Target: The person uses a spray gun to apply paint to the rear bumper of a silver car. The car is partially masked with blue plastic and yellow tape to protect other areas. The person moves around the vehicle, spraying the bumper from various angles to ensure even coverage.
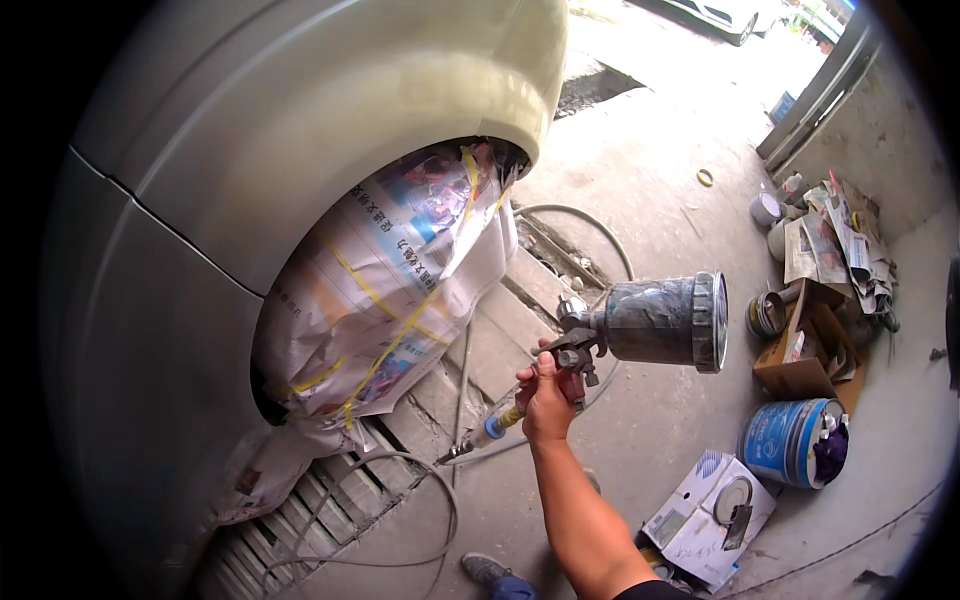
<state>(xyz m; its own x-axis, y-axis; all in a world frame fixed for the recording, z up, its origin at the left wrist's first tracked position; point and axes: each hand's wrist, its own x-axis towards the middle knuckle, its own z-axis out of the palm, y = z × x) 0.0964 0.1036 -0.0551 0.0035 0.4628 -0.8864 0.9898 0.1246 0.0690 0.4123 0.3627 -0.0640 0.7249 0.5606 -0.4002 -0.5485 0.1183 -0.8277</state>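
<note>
My right hand (549,405) is closed around the handle of a paint spray gun (578,360). The gun is tilted on its side, and its dark, paint-stained cup (655,320) points to the right. An air hose fitting with a blue ring (492,428) runs down from the handle. To the left stands a car's pale, silvery-beige fender (330,110), apart from the gun. Its wheel is wrapped in printed paper sheets (370,270) held by yellow masking tape (405,325). My left hand is out of view.
A grey hose (450,500) loops over the floor grate (330,510) and past the wheel. Along the right wall are a cardboard box (815,345), a blue paint bucket (785,440), a white carton (705,515) and stacked papers (825,245). A tape roll (705,177) lies farther off.
</note>
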